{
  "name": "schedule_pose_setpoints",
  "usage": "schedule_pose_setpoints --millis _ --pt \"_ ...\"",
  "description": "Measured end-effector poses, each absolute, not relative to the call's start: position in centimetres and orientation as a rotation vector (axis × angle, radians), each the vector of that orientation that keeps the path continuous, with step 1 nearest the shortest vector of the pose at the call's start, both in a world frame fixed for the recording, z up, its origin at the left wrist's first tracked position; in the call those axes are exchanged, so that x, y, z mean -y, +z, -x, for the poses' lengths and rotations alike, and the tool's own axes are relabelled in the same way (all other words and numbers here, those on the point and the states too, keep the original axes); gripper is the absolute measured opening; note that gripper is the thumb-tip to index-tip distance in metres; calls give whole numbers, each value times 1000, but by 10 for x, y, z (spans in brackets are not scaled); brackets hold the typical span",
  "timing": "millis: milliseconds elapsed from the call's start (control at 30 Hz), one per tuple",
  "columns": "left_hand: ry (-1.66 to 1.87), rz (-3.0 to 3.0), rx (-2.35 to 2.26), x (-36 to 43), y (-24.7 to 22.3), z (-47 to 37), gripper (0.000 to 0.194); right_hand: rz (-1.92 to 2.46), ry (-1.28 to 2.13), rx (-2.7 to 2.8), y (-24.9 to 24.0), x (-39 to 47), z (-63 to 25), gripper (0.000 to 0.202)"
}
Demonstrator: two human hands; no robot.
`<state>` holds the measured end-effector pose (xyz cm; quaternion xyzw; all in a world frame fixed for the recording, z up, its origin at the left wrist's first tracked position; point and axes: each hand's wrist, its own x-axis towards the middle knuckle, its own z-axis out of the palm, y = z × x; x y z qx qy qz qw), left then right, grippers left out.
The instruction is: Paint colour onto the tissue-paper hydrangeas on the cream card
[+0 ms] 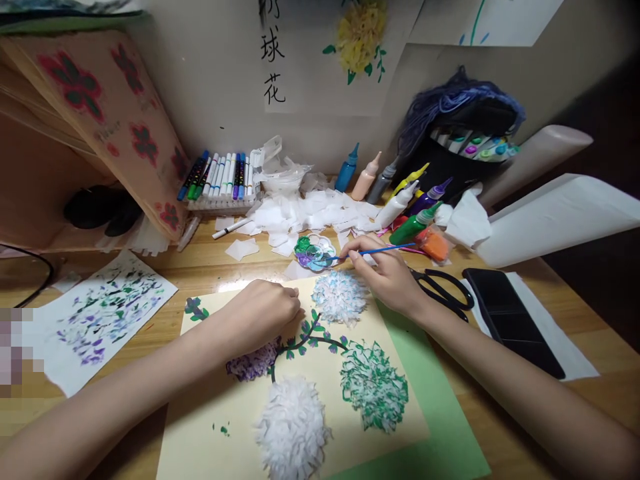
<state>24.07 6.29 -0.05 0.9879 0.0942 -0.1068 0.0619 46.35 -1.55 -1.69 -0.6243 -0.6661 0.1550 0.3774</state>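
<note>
My right hand is closed around a thin blue paintbrush, its tip over a flower-shaped paint palette with green, purple and blue paint. Curled into a fist, my left hand rests on the cream paper; anything inside it is hidden. On that paper are a blue-tinged tissue flower, a green-edged one, a plain white one and a purple one, partly covered by my left hand. Dark painted stems with small leaves run between them.
Paint bottles and torn white tissue lie behind the palette, with markers at back left. Black scissors and a black case are on the right. A paint-marked sheet lies left; green paper is underneath.
</note>
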Motion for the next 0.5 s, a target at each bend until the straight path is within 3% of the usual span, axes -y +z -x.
schedule_pose_setpoints --millis 367,500 --pt "-100 -2970 -255 -65 -3 -239 36 1438 577 979 -62 100 -495 10" --pt "-15 -2943 -242 -69 -11 -234 35 1402 508 957 -67 115 -495 6"
